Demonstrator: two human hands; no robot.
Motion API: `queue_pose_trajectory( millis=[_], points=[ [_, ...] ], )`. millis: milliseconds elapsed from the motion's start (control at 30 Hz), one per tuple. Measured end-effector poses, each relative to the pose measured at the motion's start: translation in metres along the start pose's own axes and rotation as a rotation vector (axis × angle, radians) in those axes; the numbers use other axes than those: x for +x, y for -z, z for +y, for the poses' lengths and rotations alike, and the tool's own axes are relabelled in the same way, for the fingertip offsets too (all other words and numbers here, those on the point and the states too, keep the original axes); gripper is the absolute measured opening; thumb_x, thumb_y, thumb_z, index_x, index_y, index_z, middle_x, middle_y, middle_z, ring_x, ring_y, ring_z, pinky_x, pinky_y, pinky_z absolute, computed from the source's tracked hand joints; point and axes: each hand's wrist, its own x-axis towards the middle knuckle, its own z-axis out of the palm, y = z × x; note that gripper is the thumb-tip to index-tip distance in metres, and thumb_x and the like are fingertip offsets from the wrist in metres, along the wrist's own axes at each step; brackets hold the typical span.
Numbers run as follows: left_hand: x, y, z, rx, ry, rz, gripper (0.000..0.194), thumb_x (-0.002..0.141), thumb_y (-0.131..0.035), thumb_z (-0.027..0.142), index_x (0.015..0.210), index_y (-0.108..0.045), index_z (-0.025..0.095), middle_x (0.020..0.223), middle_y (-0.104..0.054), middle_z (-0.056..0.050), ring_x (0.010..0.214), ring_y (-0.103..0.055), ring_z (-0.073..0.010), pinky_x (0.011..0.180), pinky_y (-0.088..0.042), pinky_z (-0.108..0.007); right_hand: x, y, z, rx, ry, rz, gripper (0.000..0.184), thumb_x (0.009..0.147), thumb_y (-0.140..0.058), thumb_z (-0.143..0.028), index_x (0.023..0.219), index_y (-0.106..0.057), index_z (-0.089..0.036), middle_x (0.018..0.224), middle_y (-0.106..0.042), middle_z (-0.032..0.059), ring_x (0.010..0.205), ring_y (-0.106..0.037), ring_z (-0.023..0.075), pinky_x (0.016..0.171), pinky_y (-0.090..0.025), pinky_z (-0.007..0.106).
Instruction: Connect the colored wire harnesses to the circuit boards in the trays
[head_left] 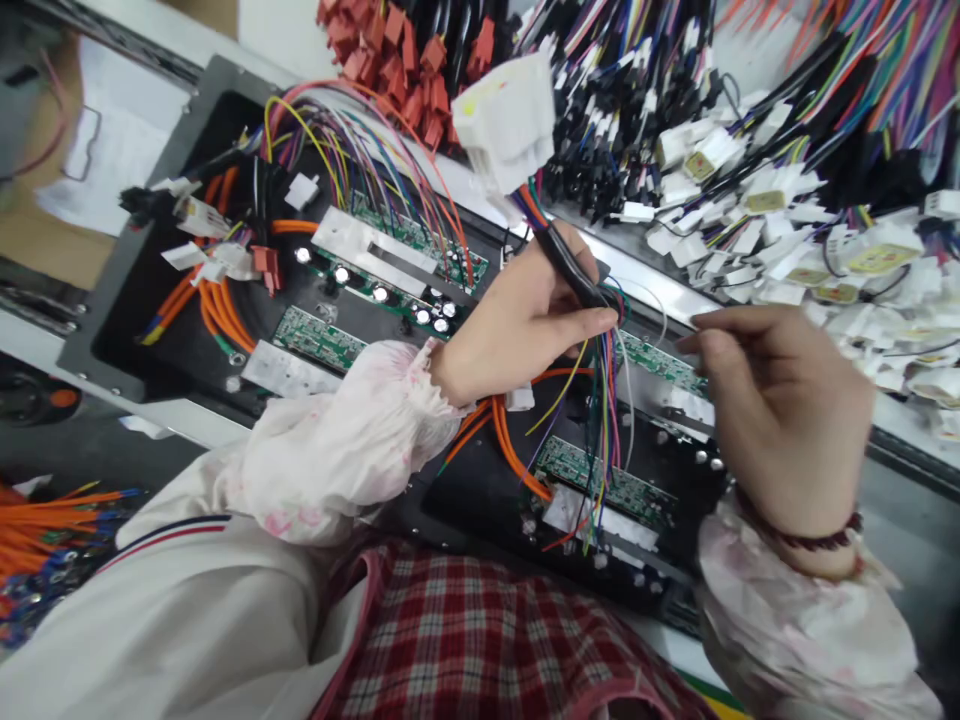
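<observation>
My left hand grips a wiring harness by its black sleeve. The harness's white connector points up and away from me. Below the fingers its loose multicoloured wires fan down over a green circuit board in a black housing. To the right, my right hand is closed in a pinch, thumb against index finger, apart from the harness. A thin white wire curves up between the two hands; what the right fingertips hold, if anything, is hidden.
Another black housing on the left has wires fitted to its boards and orange cables. Along the far side lie red connectors, black-ended wires and a heap of white connectors. More orange cables lie at lower left.
</observation>
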Motion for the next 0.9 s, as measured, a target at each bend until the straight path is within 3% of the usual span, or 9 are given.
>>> queue_pose_trajectory(
  millis=[133, 233, 400, 467, 633, 767, 900],
  points=[
    [0.002, -0.009, 0.003, -0.09, 0.07, -0.049, 0.039, 0.08, -0.08, 0.013, 0.085, -0.043, 0.023, 0.066, -0.057, 0.006, 0.051, -0.061, -0.0111, 0.045, -0.054, -0.021, -0.003, -0.001, -0.012, 0.308, 0.023, -0.319, 0.02, 0.096, -0.058, -0.039, 0.086, -0.066, -0.024, 0.071, -0.066, -0.0013, 0.06, -0.058, 0.0126, 0.057, -0.045, 0.026],
    [0.001, -0.018, 0.01, -0.199, 0.136, -0.063, 0.039, 0.081, -0.081, 0.015, 0.082, -0.043, 0.023, 0.065, -0.058, 0.006, 0.051, -0.061, -0.0106, 0.042, -0.053, -0.019, -0.008, 0.003, -0.005, 0.365, -0.025, -0.288, 0.017, 0.094, -0.061, -0.037, 0.084, -0.063, -0.023, 0.069, -0.065, -0.0021, 0.06, -0.059, 0.0119, 0.057, -0.045, 0.024],
    [0.002, -0.024, 0.013, -0.197, 0.096, 0.048, 0.033, 0.083, -0.078, 0.017, 0.081, -0.046, 0.021, 0.073, -0.061, 0.002, 0.058, -0.065, -0.0116, 0.045, -0.058, -0.02, -0.043, 0.029, 0.025, 0.153, -0.021, -0.312, 0.022, 0.092, -0.062, -0.041, 0.081, -0.065, -0.023, 0.066, -0.063, -0.002, 0.056, -0.055, 0.0122, 0.051, -0.041, 0.026],
    [0.006, -0.023, 0.005, -0.136, 0.023, 0.137, 0.041, 0.077, -0.085, 0.022, 0.081, -0.044, 0.021, 0.072, -0.058, 0.004, 0.052, -0.061, -0.0097, 0.039, -0.053, -0.018, -0.053, 0.034, 0.034, 0.062, -0.033, -0.251, 0.023, 0.092, -0.061, -0.042, 0.08, -0.066, -0.023, 0.067, -0.065, -0.0015, 0.056, -0.057, 0.0133, 0.052, -0.041, 0.027],
    [0.013, -0.023, -0.021, -0.021, -0.086, 0.255, 0.058, 0.066, -0.092, 0.045, 0.08, -0.041, 0.024, 0.068, -0.061, 0.005, 0.042, -0.056, -0.0096, 0.032, -0.044, -0.021, -0.038, 0.008, 0.038, 0.005, -0.078, 0.186, 0.015, 0.093, -0.059, -0.035, 0.095, -0.067, -0.023, 0.084, -0.073, 0.0023, 0.075, -0.07, 0.0188, 0.07, -0.052, 0.033],
    [0.012, -0.019, -0.029, 0.052, -0.088, 0.302, 0.055, 0.066, -0.091, 0.048, 0.079, -0.042, 0.026, 0.069, -0.063, 0.004, 0.042, -0.057, -0.0112, 0.033, -0.043, -0.024, -0.014, -0.02, 0.043, 0.062, -0.056, 0.106, 0.007, 0.089, -0.062, -0.028, 0.093, -0.064, -0.022, 0.084, -0.073, 0.0024, 0.077, -0.071, 0.0188, 0.073, -0.055, 0.034],
    [0.01, -0.015, -0.028, 0.098, -0.088, 0.29, 0.051, 0.07, -0.09, 0.043, 0.081, -0.042, 0.026, 0.066, -0.061, 0.005, 0.046, -0.061, -0.0118, 0.034, -0.044, -0.022, -0.012, -0.028, 0.048, 0.1, -0.021, 0.087, 0.006, 0.088, -0.063, -0.028, 0.091, -0.063, -0.023, 0.085, -0.073, 0.0022, 0.077, -0.071, 0.0176, 0.072, -0.056, 0.033]
  ],
)
